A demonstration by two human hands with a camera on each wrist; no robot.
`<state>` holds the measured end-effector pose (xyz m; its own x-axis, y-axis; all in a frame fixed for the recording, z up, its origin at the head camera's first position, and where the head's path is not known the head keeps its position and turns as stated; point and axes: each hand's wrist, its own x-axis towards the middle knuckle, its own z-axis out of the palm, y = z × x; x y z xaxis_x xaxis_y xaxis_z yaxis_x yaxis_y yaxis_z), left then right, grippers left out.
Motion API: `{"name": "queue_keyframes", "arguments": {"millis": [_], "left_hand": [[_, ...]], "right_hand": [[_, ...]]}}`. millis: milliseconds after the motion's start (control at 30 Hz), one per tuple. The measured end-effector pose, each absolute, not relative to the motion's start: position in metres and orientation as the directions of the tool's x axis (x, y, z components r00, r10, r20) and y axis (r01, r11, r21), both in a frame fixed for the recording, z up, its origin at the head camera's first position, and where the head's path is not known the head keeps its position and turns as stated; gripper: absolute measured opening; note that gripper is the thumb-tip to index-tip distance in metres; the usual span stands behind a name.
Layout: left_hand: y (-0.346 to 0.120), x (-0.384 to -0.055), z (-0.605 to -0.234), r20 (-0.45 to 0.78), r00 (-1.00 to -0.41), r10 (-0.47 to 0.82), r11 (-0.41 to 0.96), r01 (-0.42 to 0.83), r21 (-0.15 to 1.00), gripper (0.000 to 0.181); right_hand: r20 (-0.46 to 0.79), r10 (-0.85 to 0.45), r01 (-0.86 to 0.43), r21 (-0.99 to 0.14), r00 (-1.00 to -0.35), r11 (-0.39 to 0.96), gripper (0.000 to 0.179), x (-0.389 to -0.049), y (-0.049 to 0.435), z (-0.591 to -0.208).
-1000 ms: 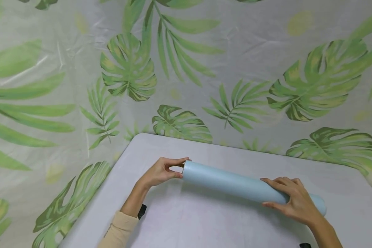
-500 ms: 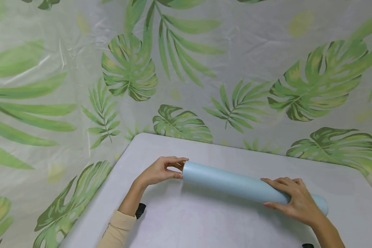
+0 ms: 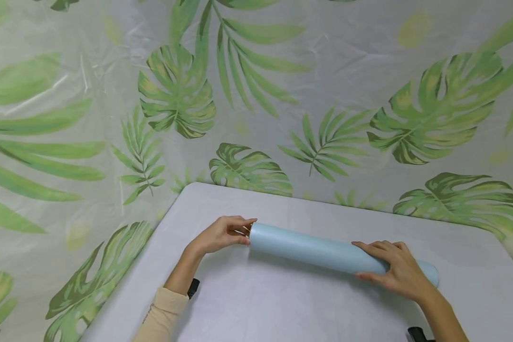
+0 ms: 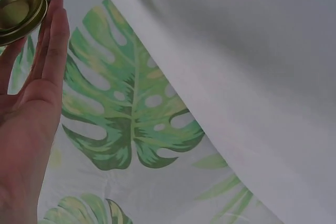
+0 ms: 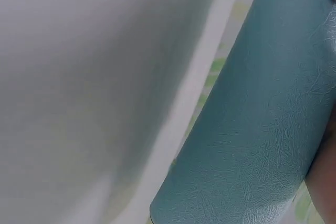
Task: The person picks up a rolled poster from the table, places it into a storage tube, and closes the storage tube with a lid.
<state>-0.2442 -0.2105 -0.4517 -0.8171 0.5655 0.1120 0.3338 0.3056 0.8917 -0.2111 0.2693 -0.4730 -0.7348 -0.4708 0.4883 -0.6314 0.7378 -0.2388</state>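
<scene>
A long light blue tube (image 3: 303, 247) is held across the table, its left end higher in the head view than its right. My left hand (image 3: 220, 235) pinches that left end between thumb and fingertips. In the left wrist view, the end shows a recessed gold metal cap (image 4: 21, 17), with fingertips right at its rim. Toward the other end, my right hand (image 3: 397, 268) grips the tube from above, thumb on the near side and fingers over the far side. Close up in the right wrist view, the tube's surface is finely creased.
Beneath the tube lies a white table (image 3: 282, 304) with rounded corners. Behind and to the left hangs a pale sheet (image 3: 337, 80) printed with green leaves. Dark wrist camera parts show at the left wrist (image 3: 193, 288) and by the right forearm.
The tube and my right hand have shifted slightly to the left. My left hand stays at the tube's capped end with nearly the same hold.
</scene>
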Motion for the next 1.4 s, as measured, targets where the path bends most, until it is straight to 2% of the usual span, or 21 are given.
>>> {"name": "queue_keyframes", "arguments": {"millis": [367, 700, 900, 1000, 1167, 1400], "left_hand": [[-0.213, -0.261, -0.462, 0.022, -0.827, 0.562, 0.412, 0.303, 0.860, 0.061], [-0.212, -0.262, -0.474, -0.024, -0.836, 0.549, 0.448, 0.269, 0.853, 0.062], [-0.208, -0.262, -0.468, -0.066, -0.837, 0.543, 0.494, 0.255, 0.831, 0.072], [-0.215, -0.262, -0.463, -0.072, -0.851, 0.521, 0.537, 0.261, 0.802, 0.077], [-0.239, -0.258, -0.457, -0.052, -0.905, 0.421, 0.630, 0.251, 0.735, 0.072], [-0.271, -0.242, -0.468, 0.023, -0.962, 0.273, 0.786, 0.236, 0.571, 0.069]], "right_hand": [[0.398, -0.503, -0.614, -0.228, -0.767, 0.755, 0.075, -0.238, 0.263, -0.483], [0.388, -0.516, -0.618, -0.207, -0.763, 0.758, 0.074, -0.242, 0.260, -0.489], [0.338, -0.469, -0.556, -0.235, -0.816, 0.797, 0.083, -0.236, 0.267, -0.482], [0.317, -0.419, -0.505, -0.275, -0.851, 0.818, 0.085, -0.231, 0.280, -0.472], [0.316, -0.328, -0.424, -0.310, -0.890, 0.851, 0.077, -0.223, 0.324, -0.458], [0.297, -0.240, -0.325, -0.281, -0.924, 0.903, 0.074, -0.207, 0.380, -0.481]]}}
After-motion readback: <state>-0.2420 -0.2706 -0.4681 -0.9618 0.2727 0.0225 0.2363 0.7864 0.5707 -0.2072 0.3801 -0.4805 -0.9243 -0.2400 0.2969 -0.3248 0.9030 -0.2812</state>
